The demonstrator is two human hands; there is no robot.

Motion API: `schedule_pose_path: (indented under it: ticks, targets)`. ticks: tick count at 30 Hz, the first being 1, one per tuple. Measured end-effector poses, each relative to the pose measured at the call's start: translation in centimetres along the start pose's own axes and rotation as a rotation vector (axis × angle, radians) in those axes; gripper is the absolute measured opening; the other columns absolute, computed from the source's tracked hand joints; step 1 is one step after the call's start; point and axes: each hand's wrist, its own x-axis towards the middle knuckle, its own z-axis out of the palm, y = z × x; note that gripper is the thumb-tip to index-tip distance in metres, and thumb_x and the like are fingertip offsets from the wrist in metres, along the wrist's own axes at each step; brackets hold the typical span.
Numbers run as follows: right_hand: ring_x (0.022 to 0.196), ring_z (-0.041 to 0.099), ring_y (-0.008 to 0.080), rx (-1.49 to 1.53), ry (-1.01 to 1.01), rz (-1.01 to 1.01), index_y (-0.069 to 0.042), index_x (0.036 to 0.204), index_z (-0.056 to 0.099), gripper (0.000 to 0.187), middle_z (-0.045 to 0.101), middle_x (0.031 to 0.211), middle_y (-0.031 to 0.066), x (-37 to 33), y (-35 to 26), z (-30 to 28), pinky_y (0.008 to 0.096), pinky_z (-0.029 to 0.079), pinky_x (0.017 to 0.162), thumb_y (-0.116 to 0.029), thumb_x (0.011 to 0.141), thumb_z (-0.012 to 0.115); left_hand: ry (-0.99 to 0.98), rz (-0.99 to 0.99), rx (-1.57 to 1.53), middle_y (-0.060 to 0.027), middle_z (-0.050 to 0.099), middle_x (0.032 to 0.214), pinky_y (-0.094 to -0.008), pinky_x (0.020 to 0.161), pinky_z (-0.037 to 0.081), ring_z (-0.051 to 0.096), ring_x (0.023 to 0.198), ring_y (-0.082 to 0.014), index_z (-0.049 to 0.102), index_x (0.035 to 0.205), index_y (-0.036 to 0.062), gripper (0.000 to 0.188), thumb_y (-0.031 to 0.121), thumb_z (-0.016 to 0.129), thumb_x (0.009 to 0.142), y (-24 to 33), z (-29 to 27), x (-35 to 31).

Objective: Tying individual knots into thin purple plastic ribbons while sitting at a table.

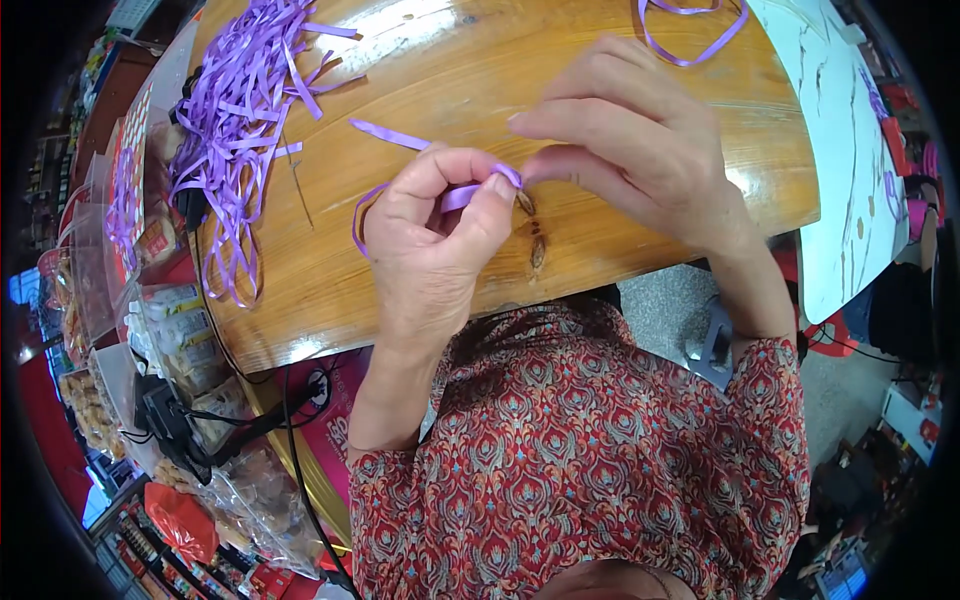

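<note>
A narrow purple ribbon (459, 199) is pinched between the thumb and index finger of my left hand (432, 225). It bends into a small loop at the fingertips, and a purple strip hangs beside the wrist side of the hand. One pointed purple tail (390, 134) reaches out beyond the knuckles over the table. Close to the loop, on its right, is my right hand (640, 140). Its thumb tip comes up to the ribbon while the index finger stays apart from the thumb; I see nothing held between them.
Under my hands is a varnished wooden table (400, 80). A big tangled heap of purple ribbons (245, 95) covers its left side, beside a thin needle-like piece (301, 192). Another ribbon loop (690, 55) lies far right. Packaged goods (180, 330) line the left; a white marbled table (850, 150) adjoins the right.
</note>
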Motion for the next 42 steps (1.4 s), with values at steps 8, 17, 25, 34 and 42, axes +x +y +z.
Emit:
schedule_pose_path:
  ticks: [8, 17, 25, 34, 42]
  targets:
    - [0.067, 0.056, 0.0213, 0.181, 0.101, 0.265, -0.001, 0.085, 0.065, 0.020, 0.061, 0.074, 0.0082, -1.3, -2.9, 1.6, 0.0300, 0.043, 0.059, 0.000, 0.067, 0.074, 0.079, 0.093, 0.029, 0.0053, 0.052, 0.077, -0.0146, 0.058, 0.036, 0.044, 0.065, -0.0003, 0.061, 0.087, 0.0008, 0.005, 0.000, 0.063, 0.082, -1.1, -0.3, -0.2]
    - [0.066, 0.053, 0.0120, 0.420, 0.143, 0.535, 0.000, 0.080, 0.059, 0.008, 0.058, 0.073, 0.0041, -1.2, -3.5, 3.1, 0.0238, 0.041, 0.059, 0.003, 0.075, 0.066, 0.062, 0.158, -0.032, 0.0042, 0.050, 0.078, -0.0149, 0.056, 0.034, 0.043, 0.067, -0.0010, 0.059, 0.087, 0.0003, 0.006, -0.002, 0.062, 0.082, -1.4, -0.1, -0.4]
    - [0.072, 0.048, 0.0017, 1.049, 0.112, 1.020, -0.001, 0.085, 0.059, 0.004, 0.055, 0.080, -0.0032, -0.3, -4.7, 2.5, 0.0180, 0.039, 0.063, -0.004, 0.084, 0.061, -0.057, -0.055, -0.506, 0.0002, 0.056, 0.084, -0.0204, 0.062, 0.039, 0.047, 0.070, -0.0049, 0.058, 0.091, 0.0009, 0.009, 0.002, 0.063, 0.083, -1.3, -0.9, -0.4]
    - [0.078, 0.052, 0.0096, 0.819, 0.122, 0.761, 0.002, 0.089, 0.058, 0.007, 0.058, 0.085, 0.0040, -1.2, -4.1, 3.9, 0.0220, 0.040, 0.067, 0.001, 0.083, 0.061, -0.014, -0.100, -0.558, -0.0019, 0.060, 0.085, -0.0225, 0.060, 0.039, 0.049, 0.069, -0.0073, 0.060, 0.098, 0.0022, 0.012, 0.006, 0.061, 0.086, -1.7, -1.4, -0.5]
    - [0.064, 0.056, 0.0192, 0.339, 0.341, 0.360, -0.002, 0.082, 0.064, 0.015, 0.061, 0.075, 0.0070, -0.7, -3.6, 5.2, 0.0284, 0.043, 0.057, 0.003, 0.069, 0.070, -0.009, -0.054, -0.611, -0.0012, 0.059, 0.083, -0.0234, 0.057, 0.036, 0.046, 0.067, -0.0080, 0.060, 0.098, 0.0018, 0.013, 0.007, 0.061, 0.087, -1.5, -1.2, -0.6]
